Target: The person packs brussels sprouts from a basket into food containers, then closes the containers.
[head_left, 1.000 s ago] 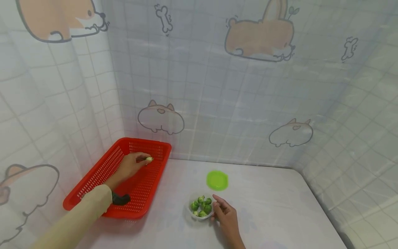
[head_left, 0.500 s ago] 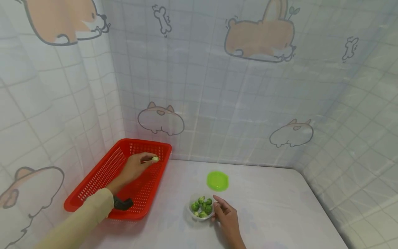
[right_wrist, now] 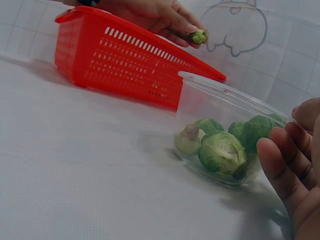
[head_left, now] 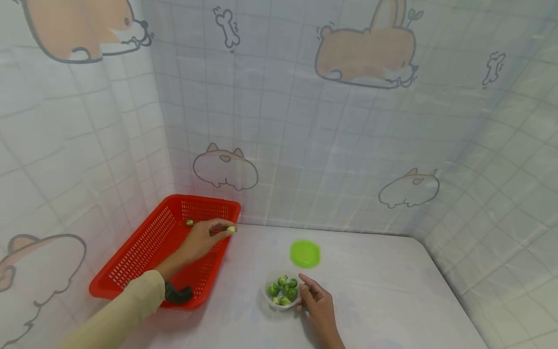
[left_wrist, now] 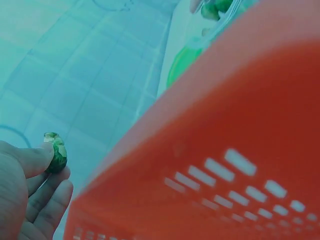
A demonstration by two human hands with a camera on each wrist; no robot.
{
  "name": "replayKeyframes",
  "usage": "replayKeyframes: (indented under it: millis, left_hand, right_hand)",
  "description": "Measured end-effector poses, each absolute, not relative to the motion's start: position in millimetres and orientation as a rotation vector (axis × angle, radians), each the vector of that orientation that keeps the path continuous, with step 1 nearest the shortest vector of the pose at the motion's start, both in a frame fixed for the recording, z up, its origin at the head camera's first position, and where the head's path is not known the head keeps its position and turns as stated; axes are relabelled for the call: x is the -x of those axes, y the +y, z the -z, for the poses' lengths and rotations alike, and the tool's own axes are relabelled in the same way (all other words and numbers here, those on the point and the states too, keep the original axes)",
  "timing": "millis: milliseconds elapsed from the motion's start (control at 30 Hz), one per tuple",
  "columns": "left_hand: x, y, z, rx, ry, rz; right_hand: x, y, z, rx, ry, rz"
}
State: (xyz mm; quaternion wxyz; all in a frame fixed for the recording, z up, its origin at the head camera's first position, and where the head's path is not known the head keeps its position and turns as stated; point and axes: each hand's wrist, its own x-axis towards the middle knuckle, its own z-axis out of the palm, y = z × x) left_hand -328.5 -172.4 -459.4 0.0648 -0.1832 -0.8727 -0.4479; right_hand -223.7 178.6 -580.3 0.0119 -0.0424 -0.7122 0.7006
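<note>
My left hand point(head_left: 202, 241) pinches a Brussels sprout point(head_left: 231, 229) between thumb and fingertips, over the right rim of the red basket point(head_left: 102, 283). In the left wrist view the held sprout point(left_wrist: 57, 152) shows a pale cut end and a green side. Another sprout point(head_left: 189, 222) lies in the basket's far left corner. My right hand point(head_left: 320, 305) holds the rim of a clear plastic bowl point(right_wrist: 212, 97) from its right side, fingers against the wall. Several green Brussels sprouts point(right_wrist: 222, 152) sit inside the bowl, which stands on the white table.
A bright green round lid point(head_left: 305, 253) lies flat just behind the bowl. The basket stands at the left against the corner of the patterned wall covering point(head_left: 296, 135). The table's right edge point(head_left: 453, 286) meets a further hanging sheet.
My left hand has moved to the right with the sprout, from inside the basket to its right rim, uncovering the sprout in the far corner. The right hand and bowl stay put.
</note>
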Motion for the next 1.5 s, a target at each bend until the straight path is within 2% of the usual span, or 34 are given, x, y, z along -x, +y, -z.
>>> replayKeyframes:
  millis: [1500]
  left_hand:
    - [285, -135, 478, 0.818, -2.606, 1.538]
  right_hand:
    - [211, 179, 586, 0.102, -2.23, -2.16]
